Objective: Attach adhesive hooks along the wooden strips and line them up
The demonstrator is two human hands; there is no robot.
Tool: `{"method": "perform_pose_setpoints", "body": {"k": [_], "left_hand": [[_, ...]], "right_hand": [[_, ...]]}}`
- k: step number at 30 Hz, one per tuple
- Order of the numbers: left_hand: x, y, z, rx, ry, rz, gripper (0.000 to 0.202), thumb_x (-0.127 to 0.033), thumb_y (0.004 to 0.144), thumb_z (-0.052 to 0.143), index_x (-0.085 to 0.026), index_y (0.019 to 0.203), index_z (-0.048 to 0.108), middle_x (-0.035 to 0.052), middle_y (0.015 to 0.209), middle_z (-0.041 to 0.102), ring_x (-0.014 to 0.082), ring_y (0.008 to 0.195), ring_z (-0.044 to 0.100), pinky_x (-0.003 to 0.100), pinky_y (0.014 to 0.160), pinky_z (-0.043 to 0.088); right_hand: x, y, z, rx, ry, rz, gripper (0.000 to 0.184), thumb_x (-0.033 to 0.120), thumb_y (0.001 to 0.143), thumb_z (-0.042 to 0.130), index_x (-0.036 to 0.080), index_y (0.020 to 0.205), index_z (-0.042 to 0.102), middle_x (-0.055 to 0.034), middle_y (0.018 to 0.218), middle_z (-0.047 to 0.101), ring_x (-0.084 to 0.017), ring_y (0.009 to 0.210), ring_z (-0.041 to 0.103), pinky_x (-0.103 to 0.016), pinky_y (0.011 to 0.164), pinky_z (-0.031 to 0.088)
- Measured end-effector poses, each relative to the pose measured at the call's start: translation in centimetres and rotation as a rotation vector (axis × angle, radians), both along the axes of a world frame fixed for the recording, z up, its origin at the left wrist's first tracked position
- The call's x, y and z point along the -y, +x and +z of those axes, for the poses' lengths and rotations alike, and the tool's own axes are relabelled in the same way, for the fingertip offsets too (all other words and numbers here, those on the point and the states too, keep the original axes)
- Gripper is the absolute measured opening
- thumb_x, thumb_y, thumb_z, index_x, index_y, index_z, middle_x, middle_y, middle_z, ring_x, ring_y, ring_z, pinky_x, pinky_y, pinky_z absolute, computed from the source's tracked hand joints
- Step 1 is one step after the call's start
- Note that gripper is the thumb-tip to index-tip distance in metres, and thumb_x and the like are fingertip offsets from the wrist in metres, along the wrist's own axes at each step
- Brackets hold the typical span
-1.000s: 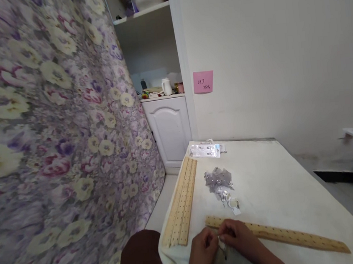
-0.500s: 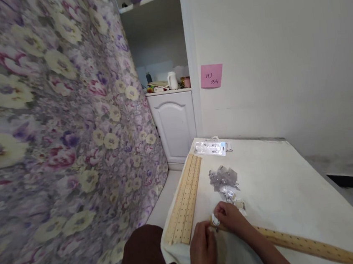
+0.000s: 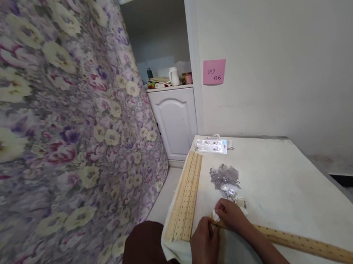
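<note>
My left hand [image 3: 203,241] is closed at the near end of a long wooden strip with rows of holes [image 3: 301,242], its fingertips gripping that end. My right hand [image 3: 232,215] pinches a small white piece [image 3: 216,216] against the strip's end, close to the left fingertips. What fastens the piece there is too small to make out. Behind the right hand lies a heap of small clear-grey packets [image 3: 224,175] with shiny metal bits. Small white pieces [image 3: 231,191] sit between that heap and the hand.
Several perforated wooden strips [image 3: 188,198] lie side by side along the table's left edge. A clear blister pack [image 3: 211,146] rests at the far end of the white-covered table [image 3: 280,188]. A floral curtain [image 3: 70,139] hangs left. A white cabinet [image 3: 177,121] stands behind.
My left hand has turned slightly and moved up to the right, nearer the white piece. The right hand keeps its pinch. The view has shifted slightly.
</note>
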State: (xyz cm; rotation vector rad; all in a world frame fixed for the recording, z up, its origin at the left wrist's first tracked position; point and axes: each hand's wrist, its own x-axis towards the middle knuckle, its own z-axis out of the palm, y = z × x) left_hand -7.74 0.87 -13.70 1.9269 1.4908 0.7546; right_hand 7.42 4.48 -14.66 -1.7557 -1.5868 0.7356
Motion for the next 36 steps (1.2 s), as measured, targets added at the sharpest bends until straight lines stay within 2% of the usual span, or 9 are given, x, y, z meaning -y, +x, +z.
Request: {"method": "perform_pose_setpoints", "body": {"k": [7,19,36], "left_hand": [[-0.16,-0.12,-0.42,-0.013,0.006,-0.004,0.008,-0.028,0.079,0.046,-0.023,0.08,0.051,-0.0026,0.066,0.055,0.0152,0.064,0.052,0.025,0.06,0.03],[-0.05,-0.05,0.12,-0.01,0.005,-0.003,0.011,-0.03,0.082,0.043,-0.022,0.08,0.051,-0.0036,0.065,0.054,0.0131,0.063,0.051,0.024,0.059,0.031],[-0.1,-0.11,-0.61,-0.011,0.032,-0.012,0.012,-0.03,0.082,0.044,-0.022,0.084,0.053,-0.0037,0.066,0.054,0.0134,0.063,0.052,0.024,0.059,0.032]], "right_hand": [[0.31,-0.19,0.39,0.052,0.004,-0.008,0.01,0.022,0.073,0.049,0.02,0.069,0.059,-0.0019,0.07,0.063,-0.015,0.068,0.056,-0.024,0.063,0.036],[0.58,-0.21,0.78,0.082,-0.036,-0.014,0.007,0.026,0.068,0.058,0.02,0.071,0.06,-0.0007,0.071,0.064,-0.014,0.067,0.056,-0.022,0.06,0.035],[0.41,0.14,0.58,0.01,-0.077,0.007,0.01,0.028,0.065,0.062,0.02,0.072,0.063,-0.0003,0.07,0.067,-0.014,0.065,0.058,-0.022,0.056,0.035]]}}
